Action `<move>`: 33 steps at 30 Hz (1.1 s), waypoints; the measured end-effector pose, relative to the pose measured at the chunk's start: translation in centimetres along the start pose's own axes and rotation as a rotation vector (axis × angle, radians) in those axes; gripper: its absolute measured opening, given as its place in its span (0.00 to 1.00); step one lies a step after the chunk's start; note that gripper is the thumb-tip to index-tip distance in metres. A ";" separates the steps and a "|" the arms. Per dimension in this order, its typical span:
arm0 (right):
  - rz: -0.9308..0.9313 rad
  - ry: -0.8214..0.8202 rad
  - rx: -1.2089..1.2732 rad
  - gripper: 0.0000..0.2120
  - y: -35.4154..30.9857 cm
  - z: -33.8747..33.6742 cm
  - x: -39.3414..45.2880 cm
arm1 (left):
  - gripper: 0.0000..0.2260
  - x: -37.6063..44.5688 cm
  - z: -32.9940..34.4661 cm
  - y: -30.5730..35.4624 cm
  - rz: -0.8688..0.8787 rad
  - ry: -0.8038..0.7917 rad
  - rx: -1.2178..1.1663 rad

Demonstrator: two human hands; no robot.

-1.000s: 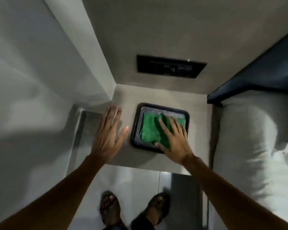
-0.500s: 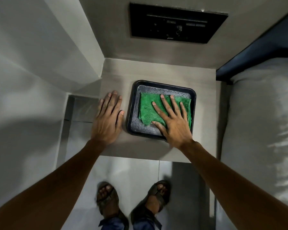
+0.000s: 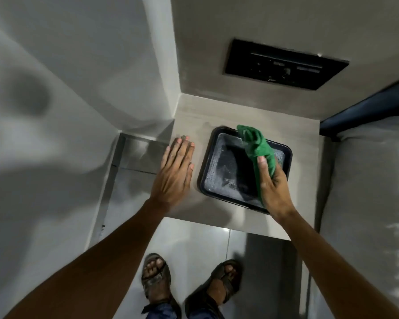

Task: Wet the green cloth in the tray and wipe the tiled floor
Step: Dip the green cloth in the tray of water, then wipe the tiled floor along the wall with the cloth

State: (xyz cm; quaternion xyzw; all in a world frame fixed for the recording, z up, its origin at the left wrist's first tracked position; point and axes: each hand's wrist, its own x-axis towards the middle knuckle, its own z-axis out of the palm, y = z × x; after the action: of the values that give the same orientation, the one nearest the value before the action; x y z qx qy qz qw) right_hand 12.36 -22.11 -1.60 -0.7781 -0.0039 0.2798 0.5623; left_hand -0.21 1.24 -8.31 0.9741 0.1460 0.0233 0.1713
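A black tray (image 3: 207, 157) with a wet, bubbly bottom sits on a grey bedside table (image 3: 304, 180). My right hand (image 3: 272, 185) is shut on the bunched green cloth (image 3: 256, 143), held lifted above the tray's right half. My left hand (image 3: 174, 173) lies flat, fingers together, on the table just left of the tray. The pale tiled floor (image 3: 194, 245) shows below the table's front edge.
A bed with white bedding (image 3: 366, 203) runs along the right. A black switch panel (image 3: 283, 64) is set in the wall behind the table. A white wall (image 3: 44, 111) closes the left side. My sandalled feet (image 3: 157, 277) stand on the tiles.
My right hand, which lay flat on the spread cloth in the tray, has gathered the cloth and lifted it up. The left hand stays beside the tray.
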 end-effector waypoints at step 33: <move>-0.596 -0.666 -0.565 0.19 17.7 37.5 -9.2 | 0.38 -37.8 13.8 -15.7 -1.123 0.118 -0.350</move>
State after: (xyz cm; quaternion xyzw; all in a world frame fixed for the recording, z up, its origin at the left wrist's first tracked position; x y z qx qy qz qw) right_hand -17.32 1.17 -21.11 -0.7334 -0.4787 0.3280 0.3543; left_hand -39.39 -0.18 -26.47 0.7020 0.6425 0.0072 0.3073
